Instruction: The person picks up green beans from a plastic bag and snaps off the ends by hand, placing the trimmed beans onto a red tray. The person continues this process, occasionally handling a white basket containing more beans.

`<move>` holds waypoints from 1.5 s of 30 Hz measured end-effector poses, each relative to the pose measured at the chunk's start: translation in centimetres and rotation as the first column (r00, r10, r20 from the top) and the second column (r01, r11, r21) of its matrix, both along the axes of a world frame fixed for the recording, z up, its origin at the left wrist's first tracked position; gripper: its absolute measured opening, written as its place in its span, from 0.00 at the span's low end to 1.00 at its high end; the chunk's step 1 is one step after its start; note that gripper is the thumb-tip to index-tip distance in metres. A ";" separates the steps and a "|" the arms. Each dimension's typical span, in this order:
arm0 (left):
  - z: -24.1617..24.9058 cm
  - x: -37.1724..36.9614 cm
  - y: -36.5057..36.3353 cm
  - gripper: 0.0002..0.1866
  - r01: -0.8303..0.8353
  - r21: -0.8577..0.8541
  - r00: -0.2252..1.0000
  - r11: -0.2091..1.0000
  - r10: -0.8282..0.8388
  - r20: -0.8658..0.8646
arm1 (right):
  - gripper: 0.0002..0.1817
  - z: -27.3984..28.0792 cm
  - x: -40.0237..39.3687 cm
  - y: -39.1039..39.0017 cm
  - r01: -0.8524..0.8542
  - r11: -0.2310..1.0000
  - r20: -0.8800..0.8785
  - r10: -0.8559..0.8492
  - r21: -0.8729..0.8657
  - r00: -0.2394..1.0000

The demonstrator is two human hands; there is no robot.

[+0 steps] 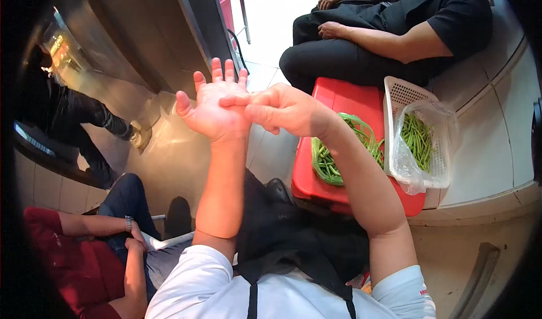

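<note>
A white shirt (299, 299) and a black apron (293, 226) are showing closest, on the near side of both grips. The left grip (219, 111) is facing palm up — holding nothing, with its fingers spreading apart. The right grip (291, 110) is reaching across from the right; one finger is lying over the left palm and the others are bending in — I cannot tell if it is pinching anything.

Left of the grips and nearer, a person in a red shirt (84, 262) is sitting with hands together. Right of the grips and lower down, green beans (323, 159) are filling a green bag (336, 180) on a red bench (350, 96). Just right of that bag, a white basket (395, 94) is holding a clear bag (407, 178) with more beans (416, 144) inside.

Farther right, past the grips, a person in black (457, 42) is sitting. A pink tub (226, 22) is standing far beyond the left fingertips.
</note>
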State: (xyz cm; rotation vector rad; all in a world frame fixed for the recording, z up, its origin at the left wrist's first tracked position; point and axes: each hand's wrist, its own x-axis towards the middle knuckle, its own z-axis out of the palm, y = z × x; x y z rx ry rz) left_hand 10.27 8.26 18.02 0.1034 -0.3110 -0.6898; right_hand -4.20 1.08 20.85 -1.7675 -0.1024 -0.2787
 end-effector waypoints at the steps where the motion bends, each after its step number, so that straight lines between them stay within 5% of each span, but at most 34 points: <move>1: 0.1 0.1 0.1 0.32 0.006 -0.005 1.000 1.000 -0.006 -0.014 | 0.32 0.1 0.0 0.2 -0.023 0.999 0.031 0.025 -0.040 0.999; 3: 0.9 0.3 0.2 0.32 0.019 -0.031 0.999 0.999 -0.020 -0.037 | 0.33 -2.1 0.1 0.8 -0.015 0.990 0.180 -0.011 0.142 0.984; 5: 2.0 0.8 0.5 0.31 -0.018 -0.088 0.999 0.996 0.014 -0.048 | 0.33 -7.3 0.2 2.5 -0.110 0.845 0.380 -0.116 0.523 0.918; 8: 4.0 1.1 0.8 0.29 -0.114 -0.104 0.991 0.988 0.105 -0.088 | 0.34 -16.1 0.5 3.8 0.080 0.780 0.102 -0.181 0.621 0.978; 10: 3.8 1.4 0.6 0.29 -0.123 -0.093 0.991 0.988 0.118 -0.061 | 0.35 -17.1 0.2 5.5 0.005 0.596 0.182 -0.254 0.803 0.950; 16: 1.9 0.6 0.0 0.27 -0.095 -0.062 0.992 0.994 0.089 -0.091 | 0.32 -12.5 -0.3 4.1 0.031 0.723 0.214 -0.245 0.691 0.946; 20: 1.4 0.0 -0.2 0.26 -0.079 -0.040 0.993 0.996 0.075 -0.092 | 0.29 -10.3 -0.3 5.8 -0.012 0.627 0.238 -0.277 0.779 0.931; 23: -0.3 -2.0 -0.4 0.26 -0.017 -0.031 0.997 0.999 0.014 -0.072 | 0.29 -14.9 0.5 4.0 -0.270 0.704 0.419 -0.042 0.656 0.907; 25: -3.9 -4.4 1.5 0.26 0.286 0.210 0.886 0.935 -0.341 0.313 | 0.23 -14.9 -0.7 4.1 -0.225 0.819 0.242 0.109 0.528 0.964; 27: -2.9 -4.4 4.2 0.26 0.371 0.547 0.534 0.751 -0.654 0.536 | 0.19 -15.1 -3.9 4.5 -0.214 0.904 0.034 0.217 0.371 0.976; 29: -0.8 -3.8 6.4 0.24 0.277 0.846 0.075 0.456 -0.888 0.454 | 0.15 -15.2 -7.3 5.1 -0.198 0.959 -0.210 0.240 0.202 0.948; 30: -4.3 0.4 4.1 0.21 0.046 0.765 0.309 0.642 -0.737 0.601 | 0.16 -14.8 -8.5 5.6 -0.196 0.969 -0.255 0.230 0.150 0.939; 31: -4.8 4.7 1.9 0.21 -0.257 0.686 0.388 0.681 -0.578 0.718 | 0.17 -14.4 -9.9 6.3 -0.184 0.977 -0.299 0.207 0.103 0.932; 32: -3.0 8.3 1.5 0.20 -0.563 0.542 0.362 0.624 -0.403 0.840 | 0.20 -14.4 -11.2 6.9 -0.138 0.988 -0.225 0.151 0.073 0.963; 34: 2.4 12.6 2.0 0.18 -0.790 0.216 0.149 0.574 -0.161 0.976 | 0.20 -13.5 -13.2 6.8 -0.028 0.993 -0.160 0.046 0.115 0.986; 37: 7.2 8.9 4.4 0.16 -0.661 -0.021 0.019 0.750 0.045 0.999 | 0.19 -12.0 -15.2 6.6 0.132 0.953 -0.087 -0.112 0.274 0.990; 38: 6.6 6.7 4.9 0.15 -0.570 -0.036 0.017 0.821 0.056 0.998 | 0.18 -12.1 -14.9 6.7 0.246 0.953 0.038 -0.257 0.178 0.966; 39: 5.1 4.3 5.2 0.15 -0.475 -0.013 0.021 0.880 0.025 0.999 | 0.18 -11.8 -15.1 6.4 0.232 0.966 -0.035 -0.230 0.115 0.973; 41: -0.4 -0.7 5.2 0.13 -0.384 0.153 0.044 0.911 -0.148 0.988 | 0.18 -10.8 -15.7 5.8 0.177 0.984 -0.186 -0.175 -0.004 0.967; 42: -3.7 -3.1 5.4 0.12 -0.438 0.357 0.124 0.825 -0.338 0.933 | 0.19 -10.4 -16.0 6.2 0.169 0.983 -0.139 -0.178 -0.078 0.974; 43: -5.7 -5.3 5.3 0.11 -0.470 0.297 0.049 0.831 -0.311 0.949 | 0.17 -8.9 -16.7 6.1 0.105 0.985 -0.259 -0.137 -0.134 0.956; 45: -8.1 -10.8 6.7 0.09 -0.305 0.583 0.315 0.753 -0.498 0.808 | 0.13 -6.2 -18.8 6.2 0.164 0.961 -0.412 -0.245 -0.221 0.878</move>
